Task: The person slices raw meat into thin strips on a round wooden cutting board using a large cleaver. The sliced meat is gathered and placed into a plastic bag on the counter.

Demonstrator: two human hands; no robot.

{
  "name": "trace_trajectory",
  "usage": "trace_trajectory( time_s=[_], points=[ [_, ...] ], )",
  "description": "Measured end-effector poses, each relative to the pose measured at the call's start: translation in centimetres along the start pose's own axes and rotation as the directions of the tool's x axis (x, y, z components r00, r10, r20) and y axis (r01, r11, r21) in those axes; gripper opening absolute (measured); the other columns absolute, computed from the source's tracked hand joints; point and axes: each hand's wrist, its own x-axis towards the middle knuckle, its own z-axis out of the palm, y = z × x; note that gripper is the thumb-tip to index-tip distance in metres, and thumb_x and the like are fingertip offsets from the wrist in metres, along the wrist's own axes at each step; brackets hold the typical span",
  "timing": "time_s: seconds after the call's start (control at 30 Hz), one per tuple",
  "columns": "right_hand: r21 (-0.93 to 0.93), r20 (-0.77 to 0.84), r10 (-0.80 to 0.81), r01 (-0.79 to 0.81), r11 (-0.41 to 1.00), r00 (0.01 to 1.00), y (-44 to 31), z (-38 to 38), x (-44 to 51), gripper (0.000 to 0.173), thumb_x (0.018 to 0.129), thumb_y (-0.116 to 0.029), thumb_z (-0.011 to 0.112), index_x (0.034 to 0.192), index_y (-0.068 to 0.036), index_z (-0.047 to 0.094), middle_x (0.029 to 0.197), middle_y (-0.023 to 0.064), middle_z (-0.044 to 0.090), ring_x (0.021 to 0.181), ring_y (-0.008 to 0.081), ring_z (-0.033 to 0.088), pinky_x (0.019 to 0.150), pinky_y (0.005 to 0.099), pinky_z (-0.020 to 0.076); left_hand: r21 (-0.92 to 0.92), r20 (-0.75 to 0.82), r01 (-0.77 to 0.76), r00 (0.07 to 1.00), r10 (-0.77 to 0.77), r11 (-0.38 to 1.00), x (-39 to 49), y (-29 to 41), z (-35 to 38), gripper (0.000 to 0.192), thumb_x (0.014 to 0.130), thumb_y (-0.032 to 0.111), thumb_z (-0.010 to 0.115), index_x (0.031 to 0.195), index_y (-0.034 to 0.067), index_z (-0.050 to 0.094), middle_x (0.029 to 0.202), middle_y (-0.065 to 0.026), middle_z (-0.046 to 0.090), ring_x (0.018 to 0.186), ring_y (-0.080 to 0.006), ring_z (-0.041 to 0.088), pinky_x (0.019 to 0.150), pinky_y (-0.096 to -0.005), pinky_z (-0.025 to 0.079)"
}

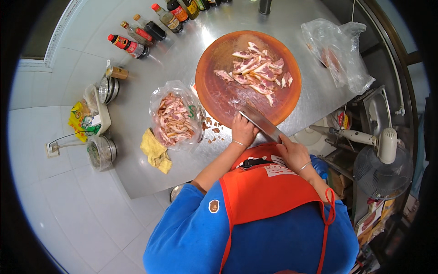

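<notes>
My right hand (294, 152) grips the handle of a cleaver (261, 122), its broad blade slanting across the near edge of a round wooden chopping board (219, 99). Against the near side of the blade rests my left hand (243, 131), fingers curled; whatever lies under them is hidden. Just past the blade, a thin brownish strip (256, 107) shows on the board. Sliced fatty meat (258, 70) is heaped over the board's far half. Left of the board, a clear plastic bag (158, 91) stands open, full of similar meat slices (174, 118).
Brown scraps (215, 130) lie between bag and board on the steel table (137, 102). A yellow cloth (155, 150) is near the bag. Sauce bottles (150, 30) line the back left. At right are another plastic bag (337, 51) with reddish contents and a fan (383, 171).
</notes>
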Motion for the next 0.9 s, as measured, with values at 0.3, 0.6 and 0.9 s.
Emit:
trace_trajectory(
  time_s=[0.3,0.6,0.9],
  points=[
    [0.038,0.02,0.016,-0.016,0.999,1.0,0.5,-0.7,0.8,0.034,0.098,-0.034,0.051,0.121,-0.009,0.058,0.084,0.0252,0.068,0.078,0.0458,0.065,0.07,0.055,0.0502,-0.061,0.033,0.029,0.999,-0.027,0.998,0.8,0.1,-0.3,0.037,0.065,0.018,0.075,0.099,0.005,0.065,0.112,-0.0144,0.056,0.105,-0.0358,0.053,0.084,-0.0454,0.047],
    [0.099,-0.003,-0.079,0.079,0.992,0.997,0.8,0.4,5.5,0.033,0.099,-0.034,0.05,0.118,-0.009,0.059,0.081,0.0249,0.067,0.075,0.046,0.064,0.067,0.0538,0.0505,-0.157,0.07,0.02,0.998,-0.009,0.987,1.2,-0.7,-0.4,0.033,0.067,0.014,0.068,0.098,0.003,0.063,0.098,-0.0166,0.053,0.091,-0.0375,0.053,0.078,-0.0472,0.045],
    [0.07,-0.019,-0.098,0.099,0.993,0.995,-0.4,3.8,11.1,0.028,0.1,-0.037,0.046,0.105,-0.011,0.055,0.077,0.022,0.067,0.073,0.0444,0.064,0.067,0.0546,0.0503,-0.158,0.08,0.015,0.997,-0.003,0.987,1.4,-0.9,0.0,0.028,0.067,0.012,0.068,0.092,0.002,0.062,0.101,-0.0171,0.055,0.093,-0.0367,0.054,0.08,-0.045,0.049]
  ],
)
